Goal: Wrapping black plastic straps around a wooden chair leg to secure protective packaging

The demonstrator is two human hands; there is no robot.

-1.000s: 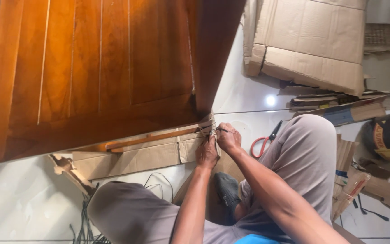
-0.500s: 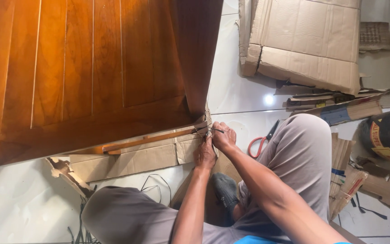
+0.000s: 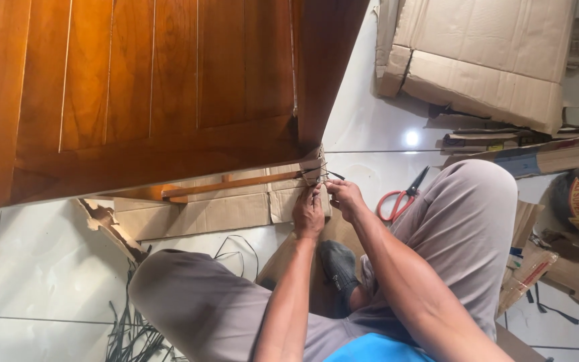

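Binding the cardboard wrap [image 3: 216, 211] at the lower corner of the wooden furniture piece [image 3: 149, 94], a thin dark strap [image 3: 316, 174] sits pinched between both hands. It lies on the floor, at the corner where the wood's dark end panel meets the cardboard. The strap appears narrow, flat and light; judged flexible yet springy, likely slick, so it is best taken close to the crossing point, near the corner. The right hand [image 3: 344, 198] has its grip closed on the strap's free end with the fingertips. The left hand [image 3: 308, 214] presses against the cardboard just beside it, fingers closed on the strap as well. The cardboard looks soft and easily creased; the wood looks heavy and rigid. Red-handled scissors [image 3: 400, 198] lie on the floor tiles [image 3: 28, 268] near the right knee. Loose strap offcuts [image 3: 129, 328] lie by the left leg. Flattened cartons [image 3: 484, 60] lie well apart.
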